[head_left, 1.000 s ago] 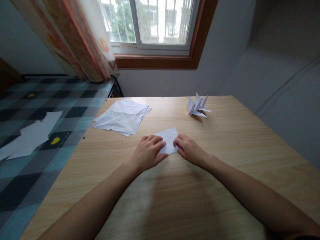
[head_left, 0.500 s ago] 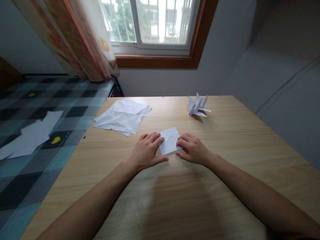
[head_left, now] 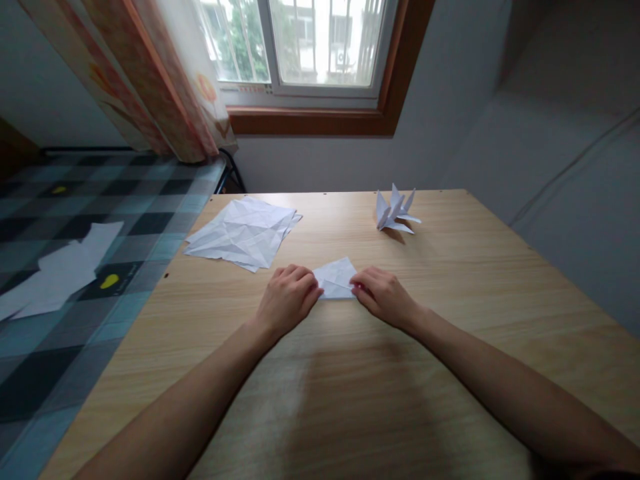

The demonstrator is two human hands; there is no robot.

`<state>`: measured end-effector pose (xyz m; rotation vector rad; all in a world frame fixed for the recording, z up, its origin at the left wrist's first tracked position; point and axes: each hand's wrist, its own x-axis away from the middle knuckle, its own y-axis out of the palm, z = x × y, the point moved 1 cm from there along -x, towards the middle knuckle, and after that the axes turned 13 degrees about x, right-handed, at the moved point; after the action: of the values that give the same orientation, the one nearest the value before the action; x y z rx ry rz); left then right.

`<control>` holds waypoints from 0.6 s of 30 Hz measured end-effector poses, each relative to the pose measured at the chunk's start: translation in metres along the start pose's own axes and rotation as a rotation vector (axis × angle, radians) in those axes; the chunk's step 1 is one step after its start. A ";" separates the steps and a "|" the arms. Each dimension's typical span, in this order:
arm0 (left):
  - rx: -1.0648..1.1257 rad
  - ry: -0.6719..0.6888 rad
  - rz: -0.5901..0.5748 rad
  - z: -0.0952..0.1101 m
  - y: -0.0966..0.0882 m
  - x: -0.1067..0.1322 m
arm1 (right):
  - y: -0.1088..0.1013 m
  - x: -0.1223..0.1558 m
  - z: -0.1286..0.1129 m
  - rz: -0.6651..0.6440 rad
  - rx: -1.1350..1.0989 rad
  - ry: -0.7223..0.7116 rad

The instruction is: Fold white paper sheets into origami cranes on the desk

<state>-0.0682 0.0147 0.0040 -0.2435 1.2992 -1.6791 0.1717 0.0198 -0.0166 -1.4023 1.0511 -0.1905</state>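
A small white sheet of paper [head_left: 336,279] lies between my hands on the wooden table [head_left: 450,320], with its near edge straight and a crease across it. My left hand [head_left: 291,297] pinches its left end between thumb and fingers. At the opposite end, my right hand [head_left: 383,293] is closed on the right corner. Fingers cover both ends of the sheet. Beyond my right hand stand folded paper cranes [head_left: 395,212], bunched so closely that I cannot tell how many. Creased white sheets [head_left: 245,233] lie in a loose pile past my left hand.
Left of the table is a bed with a checked cover [head_left: 35,373], and white paper pieces [head_left: 65,273] lie on it. A curtain [head_left: 165,80] hangs beside the window [head_left: 325,47] behind the table. A wall stands to the right.
My left hand has gone from spread flat to pinching the paper's left end. The right fingers have closed on the other end. The near edge now runs level and the visible sheet is shorter.
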 end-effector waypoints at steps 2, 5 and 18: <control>-0.020 -0.007 0.018 -0.001 0.001 0.000 | 0.001 -0.001 0.000 0.011 -0.012 -0.011; -0.021 0.077 0.010 0.000 0.002 0.001 | 0.001 -0.001 -0.001 0.002 -0.004 -0.099; -0.058 0.160 -0.126 0.016 -0.004 0.000 | -0.006 -0.001 -0.021 -0.082 -0.100 -0.277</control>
<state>-0.0603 0.0041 0.0143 -0.2333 1.4793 -1.7981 0.1594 0.0039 -0.0074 -1.5146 0.7838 -0.0018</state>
